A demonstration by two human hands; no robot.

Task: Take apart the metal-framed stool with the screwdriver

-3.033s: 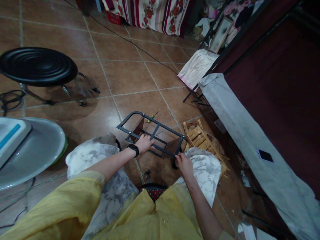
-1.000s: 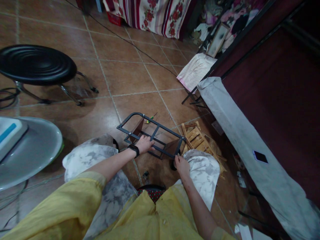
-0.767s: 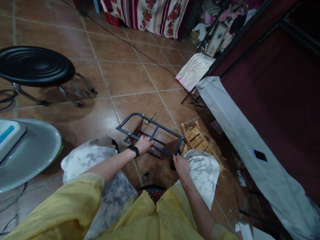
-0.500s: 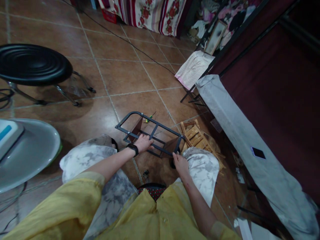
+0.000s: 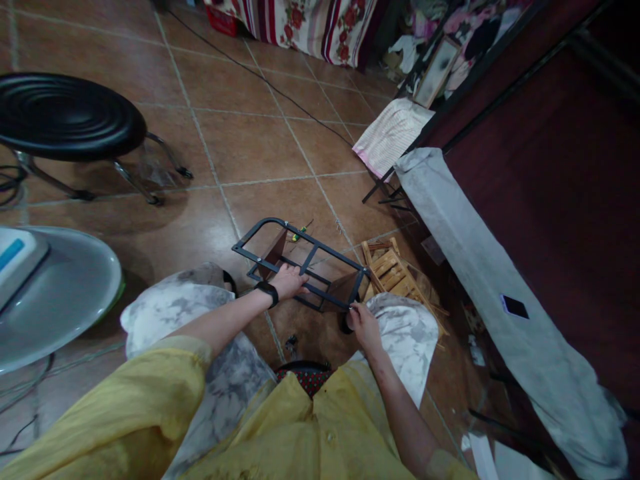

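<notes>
Head cam shows the black metal frame [image 5: 300, 263] on the tiled floor [image 5: 260, 147] between the knees. Left hand [image 5: 290, 280] is clamped on a middle bar; right hand [image 5: 361, 321] pinches its near corner. Looks like mid-assembly, so the frame probably needs holding steady while that corner gets fastened.

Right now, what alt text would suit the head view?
A seated person grips a black metal frame on a tiled floor, left hand on a middle bar, right hand at its near corner. A black stool stands to the left, a wooden rack to the right.
</notes>
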